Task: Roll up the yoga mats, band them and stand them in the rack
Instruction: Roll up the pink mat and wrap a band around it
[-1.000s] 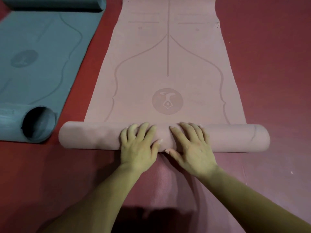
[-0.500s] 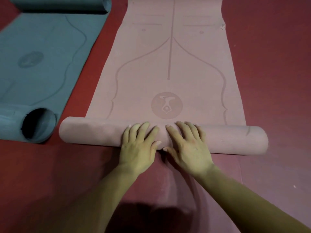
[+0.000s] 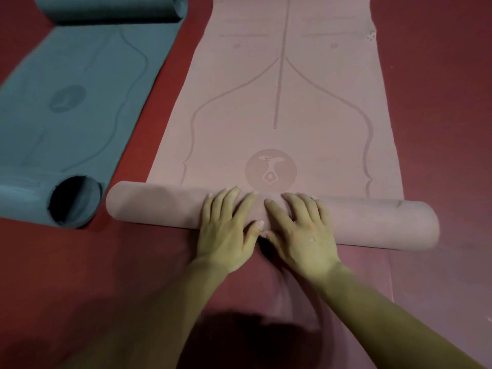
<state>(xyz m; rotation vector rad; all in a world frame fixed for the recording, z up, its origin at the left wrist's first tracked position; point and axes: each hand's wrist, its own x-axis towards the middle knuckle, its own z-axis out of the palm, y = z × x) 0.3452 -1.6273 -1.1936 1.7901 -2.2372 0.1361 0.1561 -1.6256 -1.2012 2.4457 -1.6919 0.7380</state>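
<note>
Head view: the pink mat point(image 3: 279, 102) lies on the floor point(image 3: 439, 102), its roll point(image 3: 159, 206) at centre and its flat length running to 12 o'clock. The left grip point(image 3: 226, 230) and right grip point(image 3: 298, 233), fingers spread, press flat side by side mid-roll, likely to push it evenly.

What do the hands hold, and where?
Nothing gripped: the left hand and right hand press flat on the middle of the rolled pink yoga mat.
</note>
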